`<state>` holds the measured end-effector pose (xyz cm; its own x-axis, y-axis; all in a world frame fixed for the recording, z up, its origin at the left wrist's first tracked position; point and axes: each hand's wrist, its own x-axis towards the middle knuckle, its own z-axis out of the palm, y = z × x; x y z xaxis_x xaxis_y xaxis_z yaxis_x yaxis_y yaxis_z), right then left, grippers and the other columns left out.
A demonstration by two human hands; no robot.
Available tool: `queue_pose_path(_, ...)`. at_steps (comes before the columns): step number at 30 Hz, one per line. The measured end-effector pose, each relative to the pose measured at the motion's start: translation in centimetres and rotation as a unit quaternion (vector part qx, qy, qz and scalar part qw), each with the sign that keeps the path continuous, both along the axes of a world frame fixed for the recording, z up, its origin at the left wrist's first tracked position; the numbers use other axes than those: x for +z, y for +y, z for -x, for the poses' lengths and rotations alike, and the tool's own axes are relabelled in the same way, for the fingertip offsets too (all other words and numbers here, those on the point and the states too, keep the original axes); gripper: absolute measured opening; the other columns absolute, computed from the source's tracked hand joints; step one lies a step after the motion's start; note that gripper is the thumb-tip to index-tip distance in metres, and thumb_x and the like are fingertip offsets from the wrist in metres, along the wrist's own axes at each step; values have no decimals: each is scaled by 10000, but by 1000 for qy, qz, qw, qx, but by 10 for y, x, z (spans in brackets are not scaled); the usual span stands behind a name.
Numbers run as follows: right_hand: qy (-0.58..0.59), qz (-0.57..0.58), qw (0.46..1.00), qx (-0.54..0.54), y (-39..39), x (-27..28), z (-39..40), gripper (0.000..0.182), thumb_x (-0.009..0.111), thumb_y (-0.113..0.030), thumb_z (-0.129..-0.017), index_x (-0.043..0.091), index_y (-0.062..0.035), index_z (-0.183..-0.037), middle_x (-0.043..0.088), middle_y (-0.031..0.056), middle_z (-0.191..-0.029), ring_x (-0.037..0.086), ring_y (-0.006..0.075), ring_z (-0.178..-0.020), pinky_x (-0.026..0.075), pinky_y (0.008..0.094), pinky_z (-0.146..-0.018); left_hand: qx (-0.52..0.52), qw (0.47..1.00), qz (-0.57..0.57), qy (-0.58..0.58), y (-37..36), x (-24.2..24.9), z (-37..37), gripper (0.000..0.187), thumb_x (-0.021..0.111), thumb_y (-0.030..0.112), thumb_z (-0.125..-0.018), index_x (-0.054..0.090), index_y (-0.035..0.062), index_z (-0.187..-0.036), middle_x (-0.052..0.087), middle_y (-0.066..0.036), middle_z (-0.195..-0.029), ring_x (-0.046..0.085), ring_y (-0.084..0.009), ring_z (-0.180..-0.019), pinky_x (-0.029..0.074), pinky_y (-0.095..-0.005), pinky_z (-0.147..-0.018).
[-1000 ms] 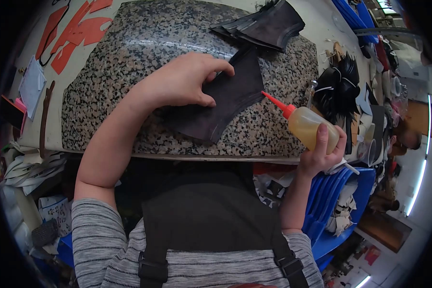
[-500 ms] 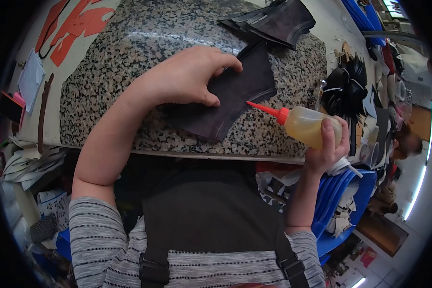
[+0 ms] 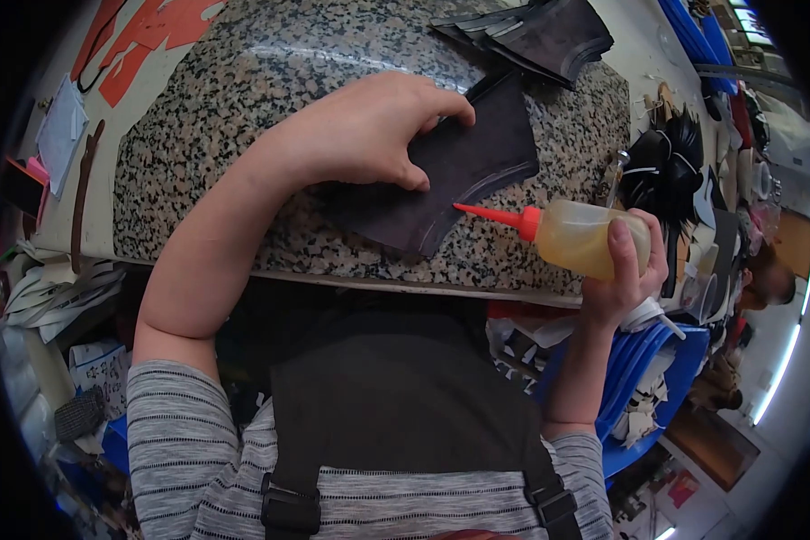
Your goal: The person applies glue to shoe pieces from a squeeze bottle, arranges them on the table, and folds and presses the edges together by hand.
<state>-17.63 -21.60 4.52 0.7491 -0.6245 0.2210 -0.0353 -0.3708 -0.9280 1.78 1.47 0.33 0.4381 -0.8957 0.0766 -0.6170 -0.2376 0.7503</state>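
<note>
A dark leather piece [image 3: 477, 148] with a curved edge lies flat on the speckled stone slab [image 3: 216, 135]. Over it arches my left hand [image 3: 391, 126], thumb and fingers spread apart, fingertips resting on the leather. My right hand [image 3: 634, 270] is wrapped round a squeeze bottle [image 3: 585, 236] of yellowish liquid, tilted nearly flat. Its red nozzle [image 3: 495, 215] points left, the tip right at the leather's curved edge, where a shiny strip runs along the margin.
A stack of similar dark pieces [image 3: 549, 40] sits at the back of the slab. Orange cut pieces [image 3: 153, 45] lie far left, near a brown strip [image 3: 85, 198]. Black straps [image 3: 666, 166] are heaped at the right; blue bins [image 3: 634, 387] with scraps stand below.
The nozzle tip has slid along the curved edge, toward me and to the left. My left hand keeps its place on the leather. The whole view has shifted slightly.
</note>
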Motion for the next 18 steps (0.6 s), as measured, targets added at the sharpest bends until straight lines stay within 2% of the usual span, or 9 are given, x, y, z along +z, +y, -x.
queue_pose_path(6, 11, -9, 1000, 27, 8, 6, -4, 298, 727, -228, -827, 595, 17, -934, 626, 47, -765, 553, 92, -670, 417, 207, -633, 4, 1000, -6, 5, 0, 2, 1, 702, 841, 58, -622, 581, 100, -1273, 517, -47, -914, 552, -143, -664, 525, -300, -644)
queue_pose_path(9, 2, 25, 1000, 3, 5, 8, -6, 291, 732, -221, -822, 597, 15, -926, 624, 45, -760, 554, 90, -666, 419, 208, -629, 3, 1000, -8, 4, 0, 2, 1, 697, 839, 58, -620, 582, 91, -1268, 518, -49, -908, 553, -145, -660, 526, -305, -642)
queue_pose_path(12, 2, 9, 1000, 9, 4, 8, -9, 280, 736, -206, -812, 599, 14, -919, 620, 42, -753, 552, 88, -664, 418, 205, -627, 5, 1000, -8, -1, 0, 1, 1, 694, 838, 59, -618, 584, 87, -1263, 518, -51, -900, 553, -149, -658, 527, -311, -643)
queue_pose_path(15, 30, -29, 997, 58, 9, 7, -4, 276, 736, -196, -804, 598, 13, -917, 617, 40, -753, 554, 89, -668, 419, 204, -630, 7, 1000, -2, -4, 0, 0, 1, 689, 837, 60, -617, 587, 88, -1259, 521, -53, -898, 556, -153, -660, 526, -315, -644)
queue_pose_path(18, 35, -19, 997, 61, 11, 9, -5, 272, 736, -184, -800, 598, 16, -923, 613, 37, -750, 554, 88, -672, 420, 201, -635, 5, 1000, 0, -14, 1, -1, 1, 685, 836, 61, -619, 588, 90, -1258, 524, -56, -899, 559, -156, -664, 526, -314, -645)
